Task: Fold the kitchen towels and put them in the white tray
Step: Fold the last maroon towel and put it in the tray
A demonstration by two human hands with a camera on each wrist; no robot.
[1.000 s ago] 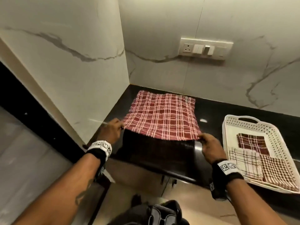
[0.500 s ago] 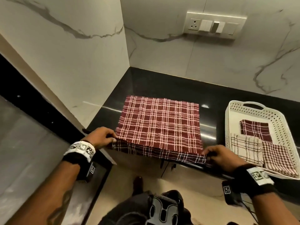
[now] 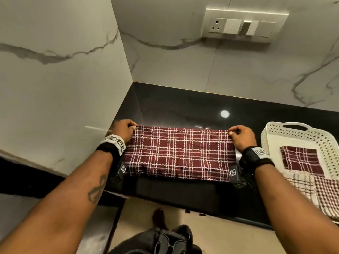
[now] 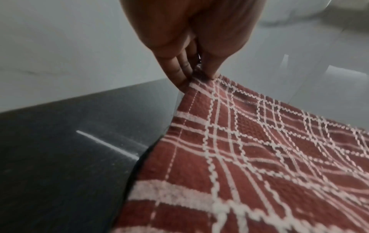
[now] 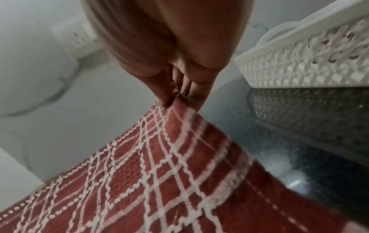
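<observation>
A maroon kitchen towel with white checks (image 3: 178, 153) lies folded in half on the black counter (image 3: 183, 107), its fold along the near edge. My left hand (image 3: 133, 126) pinches its far left corner (image 4: 196, 77). My right hand (image 3: 232, 132) pinches the far right corner (image 5: 173, 102). Both corners are raised a little off the counter. The white perforated tray (image 3: 275, 129) stands to the right and holds three folded towels: a maroon one (image 3: 300, 158), a pale checked one (image 3: 300, 184) and a fine red-checked one (image 3: 328, 191).
Marble walls meet in a corner behind and left of the counter. A switch and socket plate (image 3: 244, 24) sits on the back wall. The tray's side wall (image 5: 299, 63) is close to my right hand. The counter's front edge (image 3: 183, 204) drops to the floor.
Both hands have carried the towel's near edge away from me and over to its far edge, folding it in half. The camera has tilted down and closer.
</observation>
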